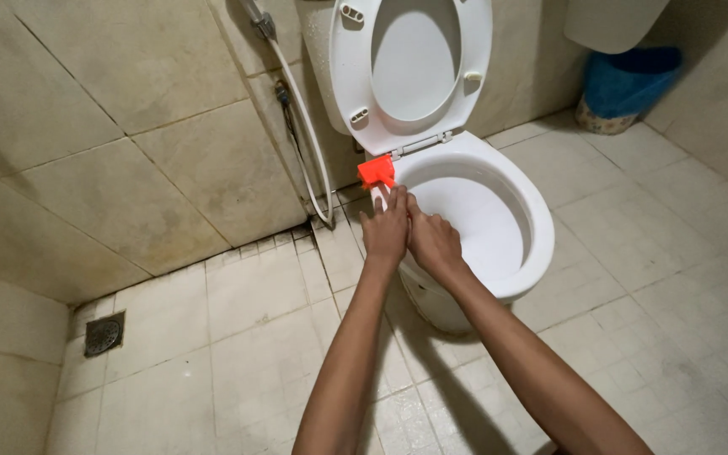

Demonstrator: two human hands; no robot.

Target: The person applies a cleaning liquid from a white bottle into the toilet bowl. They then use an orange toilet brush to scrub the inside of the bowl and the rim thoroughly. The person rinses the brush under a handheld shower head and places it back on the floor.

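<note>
A white toilet bowl (532, 211) stands with its seat and lid (414, 59) raised against the wall. My left hand (386, 232) and my right hand (433, 243) are pressed together over the bowl's left rim, both wrapped around a white bottle. Only the bottle's orange-red angled cap (377, 171) and a bit of white neck show above my fingers. The cap points at the rim near the seat hinge.
A white hose (307, 135) hangs down the tiled wall left of the toilet. A floor drain (104, 334) sits in the left corner. A blue bin (625, 88) stands at the back right under a white fixture (612, 21). Tiled floor lies all around.
</note>
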